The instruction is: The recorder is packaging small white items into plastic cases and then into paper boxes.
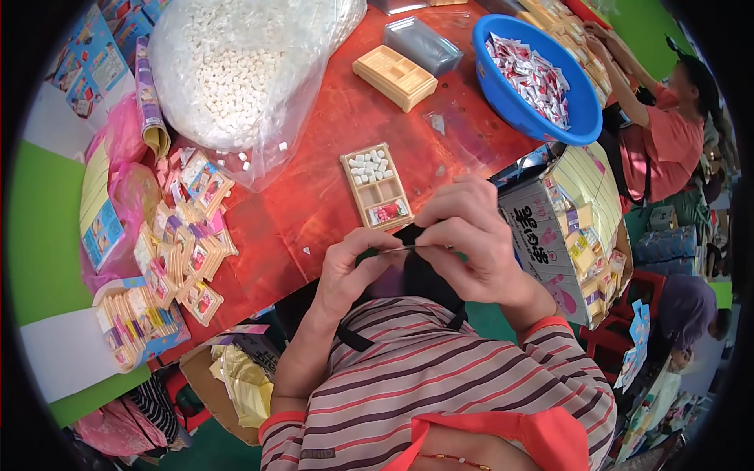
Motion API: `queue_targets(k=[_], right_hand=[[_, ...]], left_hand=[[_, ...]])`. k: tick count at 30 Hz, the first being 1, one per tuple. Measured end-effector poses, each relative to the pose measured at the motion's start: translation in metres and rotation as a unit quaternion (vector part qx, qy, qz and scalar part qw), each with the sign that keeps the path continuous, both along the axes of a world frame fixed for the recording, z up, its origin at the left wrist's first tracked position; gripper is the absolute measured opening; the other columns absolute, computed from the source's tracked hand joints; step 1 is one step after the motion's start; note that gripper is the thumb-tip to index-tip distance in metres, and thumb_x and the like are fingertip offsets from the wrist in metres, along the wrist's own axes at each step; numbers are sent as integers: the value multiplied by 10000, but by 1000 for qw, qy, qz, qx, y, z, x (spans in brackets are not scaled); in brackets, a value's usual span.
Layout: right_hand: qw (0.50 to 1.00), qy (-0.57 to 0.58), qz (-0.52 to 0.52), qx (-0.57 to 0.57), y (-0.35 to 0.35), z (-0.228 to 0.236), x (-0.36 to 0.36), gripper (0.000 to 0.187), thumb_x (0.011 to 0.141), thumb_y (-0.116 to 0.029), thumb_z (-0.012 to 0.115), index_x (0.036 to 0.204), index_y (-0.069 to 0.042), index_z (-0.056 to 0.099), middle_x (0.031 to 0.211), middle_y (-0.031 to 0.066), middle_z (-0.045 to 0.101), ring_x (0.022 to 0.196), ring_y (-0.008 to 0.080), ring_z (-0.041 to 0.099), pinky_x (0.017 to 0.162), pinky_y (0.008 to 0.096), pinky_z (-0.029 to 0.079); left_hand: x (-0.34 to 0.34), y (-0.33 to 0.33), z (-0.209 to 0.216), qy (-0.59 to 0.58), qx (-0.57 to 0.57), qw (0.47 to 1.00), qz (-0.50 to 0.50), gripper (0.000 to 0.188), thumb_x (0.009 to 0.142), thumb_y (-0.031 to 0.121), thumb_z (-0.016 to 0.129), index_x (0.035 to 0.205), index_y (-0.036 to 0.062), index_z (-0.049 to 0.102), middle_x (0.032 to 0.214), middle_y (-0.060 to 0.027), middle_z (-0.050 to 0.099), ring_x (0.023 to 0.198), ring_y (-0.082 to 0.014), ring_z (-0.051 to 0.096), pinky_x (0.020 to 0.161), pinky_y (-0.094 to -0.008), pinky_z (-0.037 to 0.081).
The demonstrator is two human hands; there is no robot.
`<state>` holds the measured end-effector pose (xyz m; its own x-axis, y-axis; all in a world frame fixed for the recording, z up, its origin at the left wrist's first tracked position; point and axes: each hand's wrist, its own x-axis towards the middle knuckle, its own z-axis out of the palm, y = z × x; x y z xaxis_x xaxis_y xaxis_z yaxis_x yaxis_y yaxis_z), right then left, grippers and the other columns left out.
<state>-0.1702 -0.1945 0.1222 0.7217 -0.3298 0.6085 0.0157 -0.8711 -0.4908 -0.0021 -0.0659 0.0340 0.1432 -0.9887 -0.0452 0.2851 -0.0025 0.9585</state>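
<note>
While left hand (pixel 344 271) and right hand (pixel 474 242) pinch one thin piece (pixel 408 248), kind unclear, near tray (pixel 390 188), light, level grip advisable.

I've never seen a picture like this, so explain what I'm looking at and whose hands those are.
There's no machine: these are a person's bare hands, seen by a wide-lens camera on their own head, looking down. The left hand and right hand pinch a thin item, too small to identify. Beyond them, on the red table, lies a compartment tray holding white cubes and a packet. Farther off are a clear bag of similar cubes and a blue bowl of sachets.
</note>
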Motion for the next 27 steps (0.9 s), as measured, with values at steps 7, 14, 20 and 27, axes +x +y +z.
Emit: queue_targets(k=[7, 14, 20, 27], right_hand=[[991, -22, -130, 34, -5, -8, -15, 136, 719, 10, 658, 852, 27, 643, 1038, 170, 616, 964, 291, 565, 879, 368, 413], [944, 23, -289, -156, -9, 7, -20, 549, 724, -104, 684, 1252, 11, 584, 1301, 212, 544, 1166, 371, 520, 1023, 445, 335], [960, 225, -64, -155, 3, 10, -5, 380, 681, -189, 758, 1037, -94, 663, 1273, 111, 568, 1202, 292, 517, 1069, 538, 272], [967, 226, 0, -120, -13, -6, -7, 140, 693, -103, 731, 774, -88, 618, 1103, 70, 615, 1139, 254, 549, 1054, 527, 297]], left_hand=[[-8, 2, -10, 35, 35, 999, 20, 231, 921, 28, 552, 1110, -37, 668, 998, -64, 699, 954, -119, 619, 831, -230, 450], [7, -3, -1, -355, -69, 931, 42, 170, 798, 31, 655, 954, 25, 722, 888, -84, 693, 842, -216, 634, 790, -337, 456], [4, -3, 16, -470, -70, 879, 29, 68, 787, 76, 675, 849, 52, 690, 822, -58, 651, 853, -230, 608, 900, -387, 378], [15, -1, 22, -503, -31, 864, 7, 87, 805, 110, 675, 877, 83, 716, 852, -46, 668, 906, -219, 599, 967, -433, 338]])
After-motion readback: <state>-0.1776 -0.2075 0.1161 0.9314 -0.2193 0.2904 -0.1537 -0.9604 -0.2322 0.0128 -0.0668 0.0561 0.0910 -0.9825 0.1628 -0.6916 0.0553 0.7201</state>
